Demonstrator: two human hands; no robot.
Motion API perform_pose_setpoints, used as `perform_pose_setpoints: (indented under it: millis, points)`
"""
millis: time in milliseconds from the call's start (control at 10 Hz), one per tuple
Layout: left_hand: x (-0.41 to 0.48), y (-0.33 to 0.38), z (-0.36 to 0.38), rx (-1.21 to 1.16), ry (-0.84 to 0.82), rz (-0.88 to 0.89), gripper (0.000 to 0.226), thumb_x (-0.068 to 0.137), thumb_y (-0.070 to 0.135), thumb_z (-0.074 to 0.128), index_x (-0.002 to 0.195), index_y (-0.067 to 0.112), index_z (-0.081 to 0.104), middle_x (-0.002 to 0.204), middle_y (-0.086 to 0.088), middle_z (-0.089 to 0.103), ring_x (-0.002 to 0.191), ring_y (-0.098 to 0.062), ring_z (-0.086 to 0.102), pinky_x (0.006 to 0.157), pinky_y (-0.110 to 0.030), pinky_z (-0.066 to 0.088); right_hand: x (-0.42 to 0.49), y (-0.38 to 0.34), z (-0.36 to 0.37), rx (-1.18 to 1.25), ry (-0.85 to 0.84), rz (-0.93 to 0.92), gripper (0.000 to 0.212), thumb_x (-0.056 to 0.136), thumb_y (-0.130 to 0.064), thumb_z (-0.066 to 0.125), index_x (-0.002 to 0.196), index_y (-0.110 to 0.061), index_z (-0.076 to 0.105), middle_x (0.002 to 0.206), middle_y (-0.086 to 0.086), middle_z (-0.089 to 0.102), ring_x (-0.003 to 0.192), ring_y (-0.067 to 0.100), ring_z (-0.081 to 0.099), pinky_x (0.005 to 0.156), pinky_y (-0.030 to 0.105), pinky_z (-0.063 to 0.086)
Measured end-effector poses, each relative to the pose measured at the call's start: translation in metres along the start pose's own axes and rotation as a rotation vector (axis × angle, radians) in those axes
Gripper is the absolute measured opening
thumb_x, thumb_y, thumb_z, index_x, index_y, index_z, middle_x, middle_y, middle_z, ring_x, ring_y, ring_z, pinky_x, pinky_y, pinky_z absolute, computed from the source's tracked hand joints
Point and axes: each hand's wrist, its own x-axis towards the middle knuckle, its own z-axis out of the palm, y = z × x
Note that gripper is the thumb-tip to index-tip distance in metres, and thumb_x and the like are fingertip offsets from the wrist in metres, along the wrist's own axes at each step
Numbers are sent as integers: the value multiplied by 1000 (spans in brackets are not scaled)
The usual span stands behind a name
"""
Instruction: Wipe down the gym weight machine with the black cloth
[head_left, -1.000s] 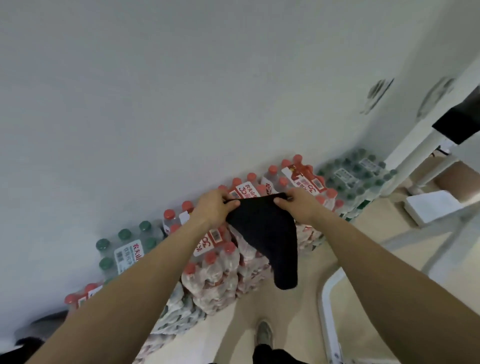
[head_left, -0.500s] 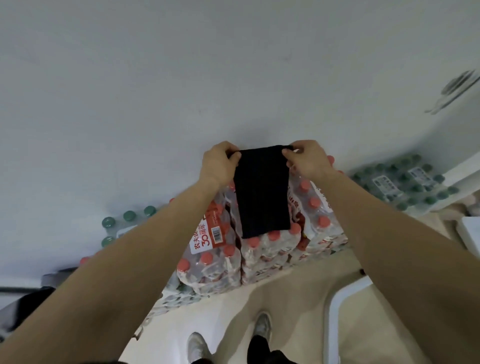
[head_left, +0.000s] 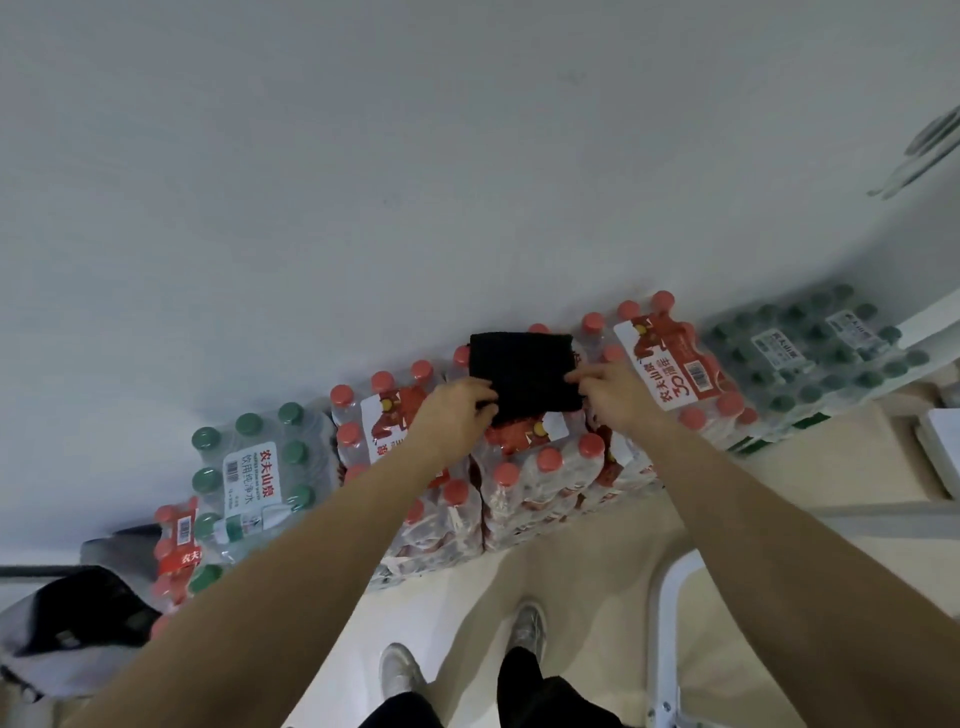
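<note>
**A:** What's different from a second ago?

**B:** Nothing big. The white wall (head_left: 467, 182) beyond the grip and the packs of water bottles (head_left: 540, 483) directly beneath it are as they were. The white frame (head_left: 667, 613), probably part of the weight machine, sits low, to the right of the grip and back toward the person's feet, well apart from both hands.

**A:** So the change is in the cloth?

**B:** Yes. The black cloth (head_left: 524, 374) hung down as a long strip from its top corners half a second ago. Now it is doubled into a squat rectangle that reaches away from the hands toward the wall.

**A:** And the hold?

**B:** It has moved from the top corners to the near edge. The left hand (head_left: 454, 413) has its fingers curled onto the near left corner. The right hand (head_left: 610, 389) pinches the right side between thumb and fingers. The cloth spans the narrow gap between them, above the bottles, though I can't tell whether it touches them.

**A:** What does that mean for the wiping?

**B:** I'd say it is still preparation, making a firm pad. No part of the machine has been touched yet, so the person has to turn to the right next.
</note>
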Motion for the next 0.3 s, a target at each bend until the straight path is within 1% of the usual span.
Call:
perform_pose_setpoints:
  millis: [100, 200, 300]
  points:
    - [-5, -3, 17, 80, -16, 21, 38, 98, 28, 55, 133, 16, 63, 150, 2, 49, 124, -22, 57, 100, -35, 47, 3, 15, 8, -150, -16, -23, 44, 97, -15, 46, 140, -15, 57, 145, 11, 50, 129, 29, 51, 102, 31, 39]
    - [-7, -3, 19, 154, 13, 65, 39, 98, 30, 54, 134, 20, 62, 150, 4, 49, 128, -21, 53, 98, -35, 48, 5, 25, 12, -305, -69, -48, 50, 98, -24, 47, 148, -23, 47, 148, 15, 39, 134, 33, 44, 110, 40, 36]
    - [1, -1, 12, 116, 42, 66, 35, 96, 29, 55, 128, 19, 66, 139, 2, 59, 124, -20, 55, 97, -35, 50, 10, 23, 11, -355, -45, -60, 51, 98, -25, 48, 148, -24, 45, 147, 15, 40, 133, 34, 45, 110, 42, 38]
